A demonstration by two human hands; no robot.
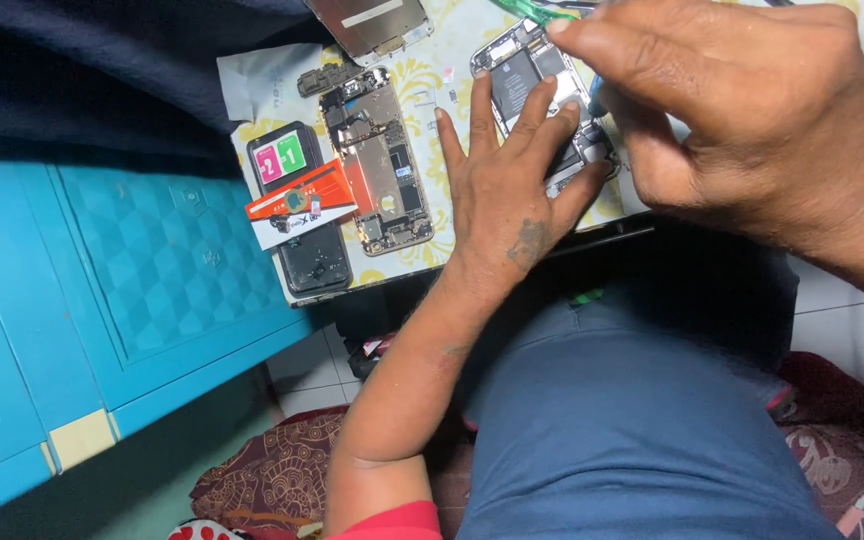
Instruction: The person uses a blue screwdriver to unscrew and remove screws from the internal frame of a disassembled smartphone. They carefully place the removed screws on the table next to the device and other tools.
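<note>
your right hand (742, 120) hides the opened phone's (527, 75) lower end; the green tool (537, 10) is cut off at the top edge.

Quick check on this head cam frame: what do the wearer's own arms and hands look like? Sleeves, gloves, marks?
Both hands are bare, no gloves, rings or watch visible. The left hand has a dark smudge or mark on its back near the wrist, and its forearm is bare up to a red short sleeve at the upper arm. The right hand and its forearm are bare as far as the frame shows; no sleeve is visible there.
</note>
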